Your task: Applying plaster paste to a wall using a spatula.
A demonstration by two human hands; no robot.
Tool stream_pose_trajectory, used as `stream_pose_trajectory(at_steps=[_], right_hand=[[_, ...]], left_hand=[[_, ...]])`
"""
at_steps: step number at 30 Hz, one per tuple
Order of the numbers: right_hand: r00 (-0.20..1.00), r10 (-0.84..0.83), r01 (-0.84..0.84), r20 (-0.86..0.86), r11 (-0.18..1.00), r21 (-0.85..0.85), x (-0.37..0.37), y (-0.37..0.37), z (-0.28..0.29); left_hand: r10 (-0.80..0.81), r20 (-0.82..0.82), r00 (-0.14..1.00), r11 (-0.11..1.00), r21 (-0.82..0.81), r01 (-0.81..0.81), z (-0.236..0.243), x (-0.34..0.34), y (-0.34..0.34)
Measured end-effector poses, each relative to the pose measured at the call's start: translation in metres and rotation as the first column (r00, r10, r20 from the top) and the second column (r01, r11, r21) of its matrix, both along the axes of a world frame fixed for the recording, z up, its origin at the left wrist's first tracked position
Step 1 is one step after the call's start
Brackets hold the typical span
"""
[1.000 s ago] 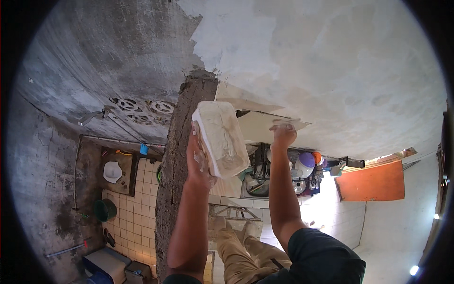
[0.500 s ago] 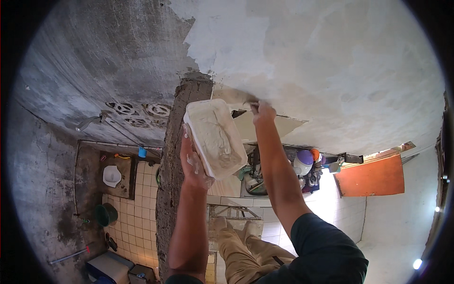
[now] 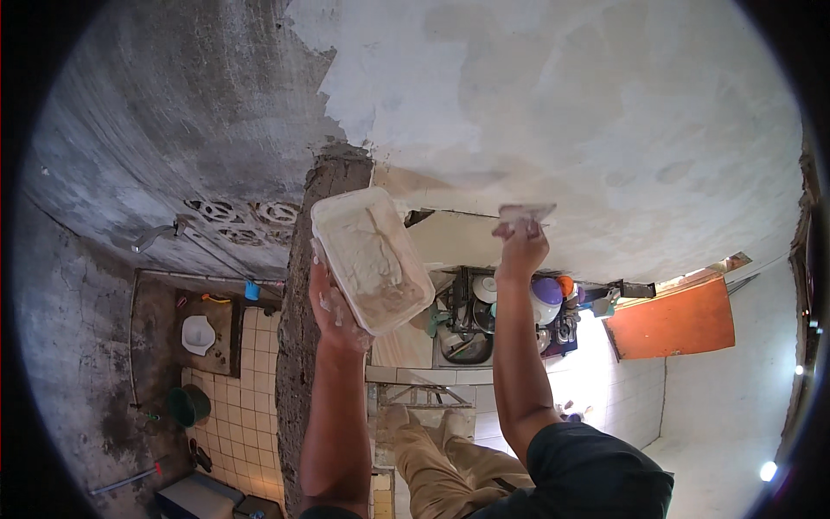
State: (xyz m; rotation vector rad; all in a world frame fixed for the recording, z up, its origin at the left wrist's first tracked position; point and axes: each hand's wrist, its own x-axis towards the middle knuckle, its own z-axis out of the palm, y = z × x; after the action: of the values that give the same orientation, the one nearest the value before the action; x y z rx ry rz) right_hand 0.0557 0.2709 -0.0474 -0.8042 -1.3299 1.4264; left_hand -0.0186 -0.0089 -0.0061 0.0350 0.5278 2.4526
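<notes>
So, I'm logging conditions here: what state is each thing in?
Tub: open
Paste: pale, uneven, inside tub
Left hand: smeared, holding tub
Pale wall: patchy
Flat blade: raised, contact with pale wall unclear
Right hand: gripping flat blade
Grey wall: streaked
Green bucket: uncovered, contents unclear

1 clear gap parts tub (image 3: 373, 259) and right grip (image 3: 524, 248); plastered wall (image 3: 622, 121) blocks ahead.
</notes>
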Motion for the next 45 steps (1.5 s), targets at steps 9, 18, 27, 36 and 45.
stream_pose_trajectory(at_steps=[9, 18, 27, 36, 45], right_hand=[[0.675, -0.577, 0.284, 0.461, 0.779, 0.559, -0.050, -0.026, 0.010], [0.783, -0.449, -0.144, 0.431, 0.544, 0.827, -0.129, -0.071, -0.096], [0.647, -0.379, -0.148, 0.662, 0.789, 0.596, -0.031, -0.068, -0.086], [0.701, -0.530, -0.040, 0.477, 0.638, 0.769, -0.128, -0.044, -0.102], [0.633, -0.146, -0.410, 0.761, 0.770, 0.489, -0.045, -0.115, -0.114]], left_hand=[[0.011, -0.033, 0.999, 0.995, 0.098, -0.007, 0.018, 0.005, -0.004], [-0.009, -0.072, 0.997, 0.991, 0.133, 0.019, 0.022, 0.007, 0.007], [0.001, 0.082, 0.997, 0.991, 0.135, -0.013, 0.012, 0.001, -0.008], [0.061, -0.130, 0.990, 0.980, 0.196, -0.035, 0.022, 0.005, 0.002], [0.037, 0.001, 0.999, 0.989, 0.144, -0.037, 0.018, 0.000, -0.010]])
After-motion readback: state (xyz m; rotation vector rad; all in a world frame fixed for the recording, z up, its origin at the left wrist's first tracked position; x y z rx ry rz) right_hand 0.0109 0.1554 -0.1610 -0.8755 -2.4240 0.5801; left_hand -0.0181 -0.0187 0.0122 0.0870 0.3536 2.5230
